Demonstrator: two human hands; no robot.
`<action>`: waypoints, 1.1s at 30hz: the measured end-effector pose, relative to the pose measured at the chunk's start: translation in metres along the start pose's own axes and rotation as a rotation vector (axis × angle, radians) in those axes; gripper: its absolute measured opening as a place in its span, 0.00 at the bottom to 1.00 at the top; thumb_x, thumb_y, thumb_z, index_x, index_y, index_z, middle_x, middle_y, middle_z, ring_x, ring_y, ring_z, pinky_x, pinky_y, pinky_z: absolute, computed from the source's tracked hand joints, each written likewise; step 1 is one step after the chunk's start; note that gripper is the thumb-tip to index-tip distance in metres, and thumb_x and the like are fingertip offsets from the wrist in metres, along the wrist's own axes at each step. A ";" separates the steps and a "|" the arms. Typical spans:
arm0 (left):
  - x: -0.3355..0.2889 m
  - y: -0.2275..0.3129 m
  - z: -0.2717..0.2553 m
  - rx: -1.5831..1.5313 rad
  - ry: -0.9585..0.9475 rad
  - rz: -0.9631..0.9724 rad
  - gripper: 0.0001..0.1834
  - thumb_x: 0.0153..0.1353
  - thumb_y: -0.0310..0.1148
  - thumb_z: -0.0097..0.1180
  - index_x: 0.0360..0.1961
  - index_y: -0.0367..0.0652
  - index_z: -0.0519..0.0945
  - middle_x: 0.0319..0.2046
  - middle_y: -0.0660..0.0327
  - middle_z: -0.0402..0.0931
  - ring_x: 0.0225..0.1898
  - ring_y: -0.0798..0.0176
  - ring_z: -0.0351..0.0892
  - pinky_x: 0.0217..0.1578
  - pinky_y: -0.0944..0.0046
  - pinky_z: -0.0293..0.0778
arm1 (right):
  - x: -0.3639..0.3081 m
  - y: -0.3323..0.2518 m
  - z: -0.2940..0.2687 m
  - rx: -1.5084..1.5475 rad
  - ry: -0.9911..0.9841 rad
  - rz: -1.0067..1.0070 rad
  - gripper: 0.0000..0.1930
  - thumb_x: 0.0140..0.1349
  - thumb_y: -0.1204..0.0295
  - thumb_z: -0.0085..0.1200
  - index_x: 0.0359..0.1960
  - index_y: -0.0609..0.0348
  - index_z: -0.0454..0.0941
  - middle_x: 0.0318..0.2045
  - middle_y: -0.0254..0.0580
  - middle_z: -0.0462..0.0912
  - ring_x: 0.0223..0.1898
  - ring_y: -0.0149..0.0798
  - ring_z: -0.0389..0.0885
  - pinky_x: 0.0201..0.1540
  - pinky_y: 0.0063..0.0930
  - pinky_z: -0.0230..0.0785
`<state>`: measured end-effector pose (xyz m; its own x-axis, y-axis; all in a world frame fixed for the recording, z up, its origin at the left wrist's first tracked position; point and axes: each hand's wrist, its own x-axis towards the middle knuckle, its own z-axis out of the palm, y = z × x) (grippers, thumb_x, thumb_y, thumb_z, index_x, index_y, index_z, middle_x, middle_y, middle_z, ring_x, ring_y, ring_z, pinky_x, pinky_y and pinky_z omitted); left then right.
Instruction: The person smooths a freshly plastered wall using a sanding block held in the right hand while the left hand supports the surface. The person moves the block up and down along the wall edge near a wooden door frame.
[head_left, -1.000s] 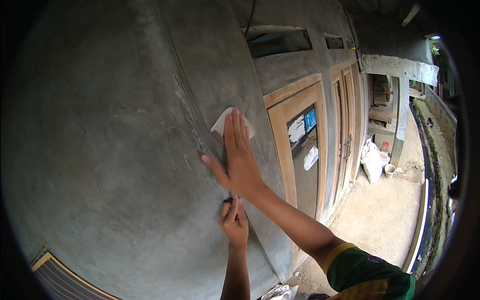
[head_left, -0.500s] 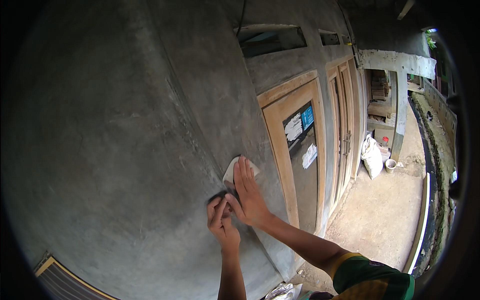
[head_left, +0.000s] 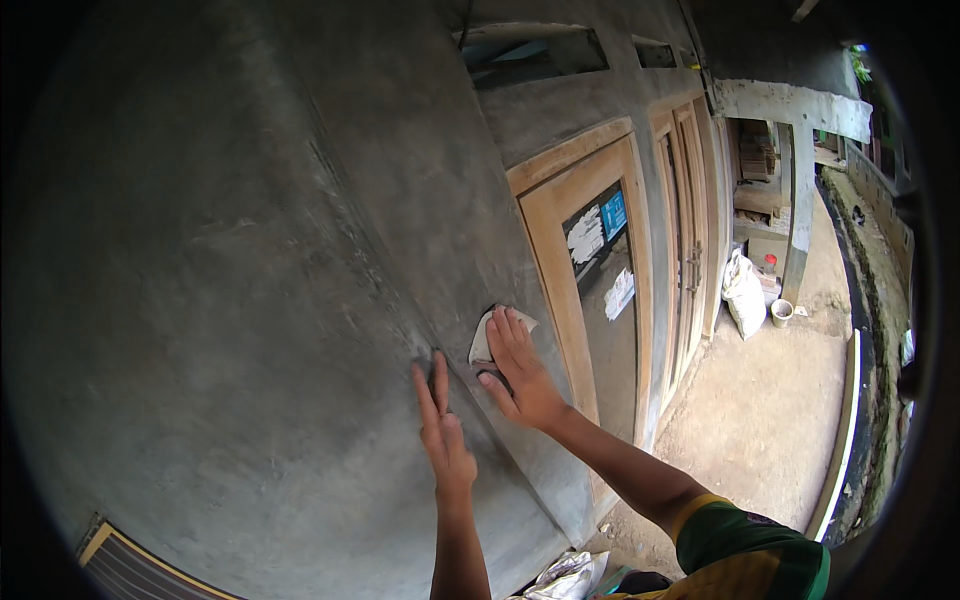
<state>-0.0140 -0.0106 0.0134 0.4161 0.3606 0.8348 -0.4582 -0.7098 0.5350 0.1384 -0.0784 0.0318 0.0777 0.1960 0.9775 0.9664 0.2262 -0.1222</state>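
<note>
My right hand [head_left: 525,378] lies with its fingers extended over a piece of sandpaper [head_left: 481,345], pressing it flat to the grey plastered wall [head_left: 200,330]. The sheet has a pale back and a darker edge showing by the thumb. Left of it, my left hand [head_left: 446,440] reaches up to the wall, its index and middle fingers stretched out and slightly apart. Those fingertips touch the plaster beside a long vertical groove [head_left: 470,400]. A dark patch shows at the fingertips, and I cannot tell if it is shadow or a thing.
Right of my hands is a wood-framed window [head_left: 580,150], with wooden doors [head_left: 685,230] beyond. A white sack [head_left: 742,295] and a small bucket [head_left: 782,311] stand on the walkway [head_left: 745,430]. Crumpled bags [head_left: 570,575] lie below me. A slatted panel [head_left: 140,570] is at lower left.
My right hand has slid the sandpaper a little to the right, away from my left hand. My left hand's curled fingers have straightened upward along the wall. The view has shifted slightly.
</note>
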 end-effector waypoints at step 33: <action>-0.009 -0.040 0.018 0.083 0.006 0.193 0.36 0.88 0.42 0.36 0.84 0.23 0.52 0.83 0.32 0.53 0.85 0.35 0.53 0.83 0.42 0.53 | 0.035 0.048 -0.035 -0.094 -0.173 -0.184 0.43 0.73 0.59 0.63 0.84 0.66 0.59 0.85 0.57 0.58 0.86 0.63 0.52 0.85 0.58 0.48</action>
<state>0.0147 0.0033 -0.0182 0.3219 0.2163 0.9217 -0.4623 -0.8137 0.3524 0.1963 -0.0939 0.0660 -0.1363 0.3218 0.9369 0.9795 0.1854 0.0789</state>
